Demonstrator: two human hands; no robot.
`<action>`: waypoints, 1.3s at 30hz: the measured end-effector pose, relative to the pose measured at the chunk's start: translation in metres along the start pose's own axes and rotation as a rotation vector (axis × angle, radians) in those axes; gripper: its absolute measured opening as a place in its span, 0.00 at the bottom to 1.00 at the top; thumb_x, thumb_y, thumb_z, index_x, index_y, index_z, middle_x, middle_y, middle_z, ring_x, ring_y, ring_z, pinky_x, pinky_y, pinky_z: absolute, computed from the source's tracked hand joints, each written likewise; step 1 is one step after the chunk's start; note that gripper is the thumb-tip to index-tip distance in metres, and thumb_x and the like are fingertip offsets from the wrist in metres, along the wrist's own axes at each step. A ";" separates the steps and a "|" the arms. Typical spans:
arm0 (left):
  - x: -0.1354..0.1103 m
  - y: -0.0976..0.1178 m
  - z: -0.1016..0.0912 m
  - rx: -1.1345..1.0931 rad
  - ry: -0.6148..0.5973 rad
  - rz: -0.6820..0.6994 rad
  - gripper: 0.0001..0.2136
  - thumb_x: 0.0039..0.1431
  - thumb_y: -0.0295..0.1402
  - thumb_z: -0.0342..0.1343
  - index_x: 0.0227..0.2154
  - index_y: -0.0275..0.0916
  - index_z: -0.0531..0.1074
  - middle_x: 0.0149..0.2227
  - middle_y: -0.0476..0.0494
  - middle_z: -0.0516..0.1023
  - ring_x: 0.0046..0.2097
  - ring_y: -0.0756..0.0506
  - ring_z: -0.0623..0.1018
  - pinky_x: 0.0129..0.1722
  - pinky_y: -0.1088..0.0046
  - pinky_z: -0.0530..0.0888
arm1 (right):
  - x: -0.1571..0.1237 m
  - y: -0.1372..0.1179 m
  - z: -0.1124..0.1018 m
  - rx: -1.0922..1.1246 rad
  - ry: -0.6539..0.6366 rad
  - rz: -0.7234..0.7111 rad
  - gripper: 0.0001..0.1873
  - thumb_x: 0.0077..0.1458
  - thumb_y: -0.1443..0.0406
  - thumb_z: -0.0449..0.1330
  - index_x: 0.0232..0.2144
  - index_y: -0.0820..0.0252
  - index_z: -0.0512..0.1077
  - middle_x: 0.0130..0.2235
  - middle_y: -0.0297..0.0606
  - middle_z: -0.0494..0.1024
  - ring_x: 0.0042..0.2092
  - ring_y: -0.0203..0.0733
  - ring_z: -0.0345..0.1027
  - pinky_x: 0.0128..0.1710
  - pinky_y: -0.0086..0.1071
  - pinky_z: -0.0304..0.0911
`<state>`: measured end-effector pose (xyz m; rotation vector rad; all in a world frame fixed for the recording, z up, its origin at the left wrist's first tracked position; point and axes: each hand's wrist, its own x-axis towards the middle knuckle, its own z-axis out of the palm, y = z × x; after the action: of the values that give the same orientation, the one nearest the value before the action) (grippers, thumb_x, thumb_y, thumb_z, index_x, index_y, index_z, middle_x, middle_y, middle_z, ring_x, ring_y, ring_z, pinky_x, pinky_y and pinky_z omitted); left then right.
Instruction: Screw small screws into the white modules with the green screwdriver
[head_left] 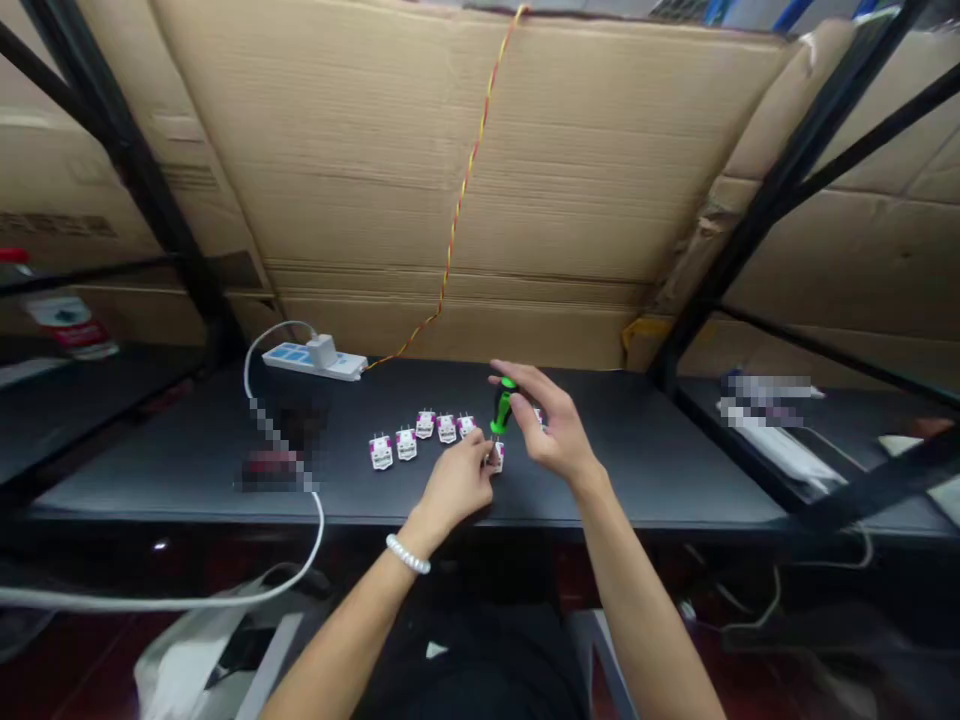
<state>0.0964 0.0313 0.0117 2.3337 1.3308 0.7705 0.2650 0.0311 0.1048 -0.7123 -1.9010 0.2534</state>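
Observation:
My left hand [459, 480], a pearl-like bracelet at its wrist, is closed on a small white-and-purple plug [499, 458] near the front of the black table. Its fingers cover much of that plug. Above it a screwdriver [504, 405] with a green-and-black handle stands upright, its lower end at the plug. My right hand [555, 425] curls its thumb and fingers about the handle from the right. To the left sit several similar plugs with prongs, among them a plug [381, 452] at the row's end. Another lies partly hidden behind my right hand.
A white power strip [315, 360] with an adapter in it lies at the back left; its white cable runs over the table's front edge. A red-and-yellow twisted wire [457, 205] hangs down the cardboard wall [337, 150]. Black metal posts [750, 230] frame both sides.

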 end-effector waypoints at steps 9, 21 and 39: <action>0.000 0.003 -0.001 -0.016 -0.001 -0.016 0.10 0.60 0.18 0.54 0.35 0.40 0.75 0.45 0.42 0.77 0.43 0.43 0.79 0.45 0.69 0.74 | 0.004 -0.004 0.000 -0.115 0.058 0.003 0.15 0.66 0.60 0.64 0.54 0.52 0.79 0.46 0.42 0.79 0.41 0.43 0.75 0.42 0.39 0.76; 0.001 0.000 0.001 -0.031 0.017 -0.008 0.10 0.59 0.18 0.54 0.34 0.40 0.74 0.44 0.43 0.76 0.41 0.44 0.78 0.42 0.69 0.72 | 0.004 -0.012 0.002 -0.066 0.059 0.073 0.10 0.63 0.59 0.69 0.46 0.52 0.81 0.41 0.38 0.80 0.39 0.42 0.74 0.37 0.35 0.71; 0.001 0.002 0.001 0.002 -0.002 -0.034 0.08 0.61 0.20 0.55 0.35 0.39 0.75 0.42 0.41 0.78 0.42 0.42 0.80 0.44 0.68 0.73 | -0.003 -0.002 0.003 0.236 -0.091 0.162 0.16 0.70 0.57 0.59 0.56 0.53 0.77 0.52 0.42 0.83 0.48 0.45 0.80 0.51 0.41 0.76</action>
<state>0.0988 0.0306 0.0125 2.3065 1.3672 0.7567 0.2630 0.0282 0.1021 -0.7038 -1.8616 0.6107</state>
